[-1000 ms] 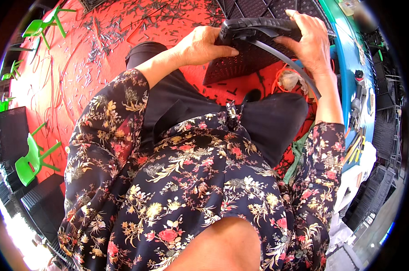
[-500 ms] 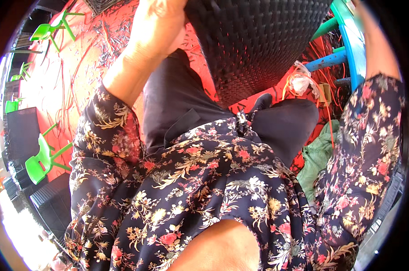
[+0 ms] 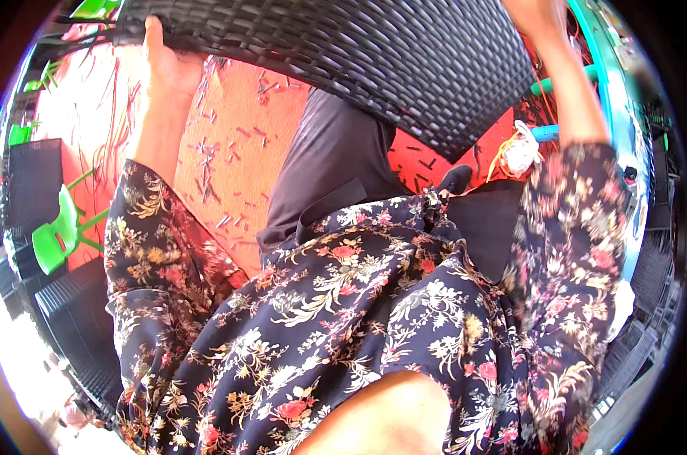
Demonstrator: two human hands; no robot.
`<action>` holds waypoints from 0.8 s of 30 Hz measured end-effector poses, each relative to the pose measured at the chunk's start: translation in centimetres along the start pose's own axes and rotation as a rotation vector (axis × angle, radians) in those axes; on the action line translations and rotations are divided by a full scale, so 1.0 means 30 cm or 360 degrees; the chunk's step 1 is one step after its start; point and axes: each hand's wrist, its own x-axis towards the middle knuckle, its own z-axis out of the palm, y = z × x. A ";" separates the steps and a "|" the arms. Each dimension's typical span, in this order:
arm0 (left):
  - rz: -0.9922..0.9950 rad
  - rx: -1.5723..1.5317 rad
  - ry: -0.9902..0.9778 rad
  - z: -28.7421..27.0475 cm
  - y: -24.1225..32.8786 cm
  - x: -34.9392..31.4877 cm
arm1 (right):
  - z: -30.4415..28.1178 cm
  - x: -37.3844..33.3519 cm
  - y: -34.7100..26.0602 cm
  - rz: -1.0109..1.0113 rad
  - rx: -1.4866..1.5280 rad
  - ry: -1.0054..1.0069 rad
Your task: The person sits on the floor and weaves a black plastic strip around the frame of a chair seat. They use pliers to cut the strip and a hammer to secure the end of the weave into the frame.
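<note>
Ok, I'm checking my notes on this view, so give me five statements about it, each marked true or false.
The left hand touches the black woven panel. True.
The right hand rests on the lap. False: it is raised, near the panel's right side.
Short black strips lie on the red floor. True.
The nearest green chair is on the person's right. False: it is on the left.
Both sleeves are floral. True.

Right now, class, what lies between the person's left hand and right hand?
In the head view, the black woven panel spans the stretch between the left hand and the right hand.
</note>
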 end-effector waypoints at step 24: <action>-0.0109 -0.0473 0.0474 -0.516 -0.029 -0.009 | -0.046 -0.641 0.030 0.2548 0.2752 0.0346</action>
